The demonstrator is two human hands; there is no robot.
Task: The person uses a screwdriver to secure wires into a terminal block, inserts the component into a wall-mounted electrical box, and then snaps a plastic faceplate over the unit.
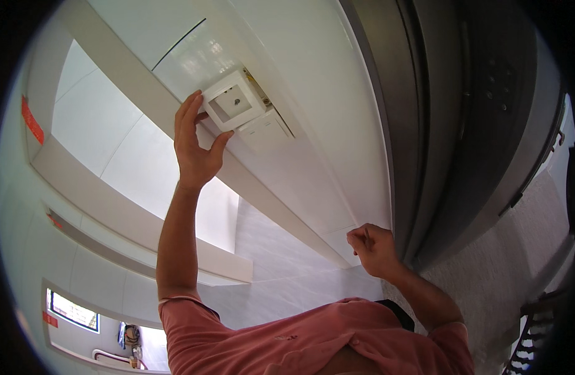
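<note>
My left hand (200,153) is raised to the white wall. Its fingers lie along the left edge of a white square switch frame (260,107), and the thumb is at its lower corner. The frame sits tilted over an opening in the wall, and a small dark spot shows through its middle. A slot with a yellowish bit (257,86) is visible beside its right edge. Just below and touching it is a white switch plate (264,130). Lower right, my right hand (375,250) hangs away from the wall with its fingers curled; anything inside them is hidden.
A tall dark grey metallic appliance or cabinet (437,125) stands close on the right. A doorway with a white frame (131,81) opens on the left. Grey tiled floor (268,237) spreads below. Dark slatted furniture (530,331) is at the lower right, and a small window (74,310) at the lower left.
</note>
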